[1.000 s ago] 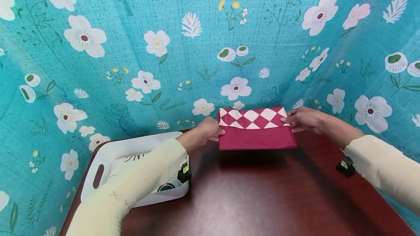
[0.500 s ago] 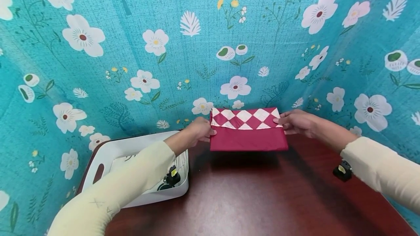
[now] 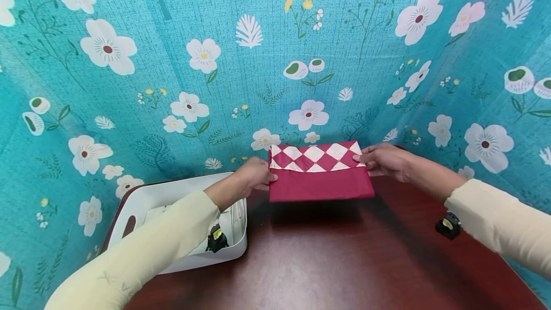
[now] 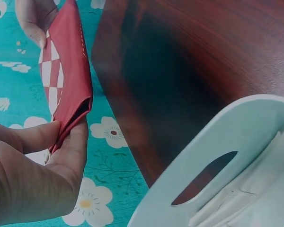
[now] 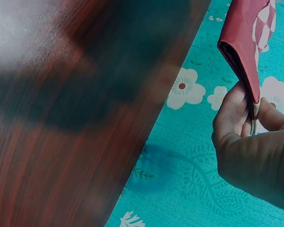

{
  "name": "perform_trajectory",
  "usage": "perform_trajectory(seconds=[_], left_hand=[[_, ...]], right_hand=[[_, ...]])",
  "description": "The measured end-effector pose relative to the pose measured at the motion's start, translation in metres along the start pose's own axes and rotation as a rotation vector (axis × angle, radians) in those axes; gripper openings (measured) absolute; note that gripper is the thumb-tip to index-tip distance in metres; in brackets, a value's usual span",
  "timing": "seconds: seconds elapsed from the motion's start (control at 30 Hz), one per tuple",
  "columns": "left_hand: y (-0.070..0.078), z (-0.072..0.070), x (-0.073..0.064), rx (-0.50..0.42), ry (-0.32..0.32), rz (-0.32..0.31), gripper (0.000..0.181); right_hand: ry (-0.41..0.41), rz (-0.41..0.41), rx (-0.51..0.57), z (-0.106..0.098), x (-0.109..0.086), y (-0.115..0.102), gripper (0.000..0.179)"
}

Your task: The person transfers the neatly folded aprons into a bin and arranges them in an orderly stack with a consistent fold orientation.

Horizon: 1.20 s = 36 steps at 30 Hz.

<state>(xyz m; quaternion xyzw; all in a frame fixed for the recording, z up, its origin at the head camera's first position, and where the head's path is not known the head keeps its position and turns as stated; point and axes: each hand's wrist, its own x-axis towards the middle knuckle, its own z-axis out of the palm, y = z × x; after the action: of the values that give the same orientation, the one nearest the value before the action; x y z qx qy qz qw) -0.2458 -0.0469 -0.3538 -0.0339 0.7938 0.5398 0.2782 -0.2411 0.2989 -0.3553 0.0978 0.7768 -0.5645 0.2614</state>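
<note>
A folded crimson cloth [image 3: 320, 185] with a band of white and crimson diamonds along its far side is held up above the table, its shadow beneath it. At its left edge my left hand [image 3: 255, 174] pinches it between thumb and fingers. My right hand [image 3: 385, 160] pinches the opposite edge the same way. Seen from the left wrist, the folded cloth [image 4: 75, 71] shows its layered side edge, with the left thumb on the patterned face. In the right wrist view the right hand [image 5: 251, 127] grips a corner of the fold.
A white plastic bin [image 3: 172, 188] with oval handle holes stands on the left of the dark red-brown table [image 3: 310, 257]. Pale folded fabric [image 4: 255, 184] lies inside it. A blue flowered curtain [image 3: 241, 71] hangs behind and at both sides.
Both hands have moved left with the folded cloth, bringing it closer to the bin. The cloth stays folded and held at both edges.
</note>
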Motion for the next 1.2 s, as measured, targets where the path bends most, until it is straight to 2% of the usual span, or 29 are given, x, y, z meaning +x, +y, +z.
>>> perform_trajectory(seconds=[0.2, 0.37, 0.57, 0.73, 0.97, 1.2], left_hand=[[-0.006, -0.006, -0.005, 0.007, 0.016, -0.021, 0.019], [-0.008, -0.013, -0.01, 0.014, 0.032, -0.009, 0.027], [-0.007, -0.02, -0.016, 0.006, 0.026, 0.003, 0.021], [-0.006, -0.025, -0.022, -0.01, 0.041, -0.006, 0.024], [-0.01, -0.03, -0.034, -0.041, 0.026, -0.024, 0.03], [-0.014, -0.036, -0.04, -0.046, 0.041, -0.023, 0.031]], right_hand=[[-0.017, 0.002, -0.007, 0.007, 0.0, -0.003, 0.065], [-0.025, -0.006, -0.008, 0.013, -0.001, -0.008, 0.065], [-0.038, 0.0, 0.022, 0.019, -0.001, -0.014, 0.063], [-0.04, -0.01, 0.041, 0.025, -0.002, -0.018, 0.062], [-0.044, -0.008, 0.042, 0.035, -0.001, -0.017, 0.062], [-0.034, 0.0, 0.06, 0.043, 0.001, -0.015, 0.06]])
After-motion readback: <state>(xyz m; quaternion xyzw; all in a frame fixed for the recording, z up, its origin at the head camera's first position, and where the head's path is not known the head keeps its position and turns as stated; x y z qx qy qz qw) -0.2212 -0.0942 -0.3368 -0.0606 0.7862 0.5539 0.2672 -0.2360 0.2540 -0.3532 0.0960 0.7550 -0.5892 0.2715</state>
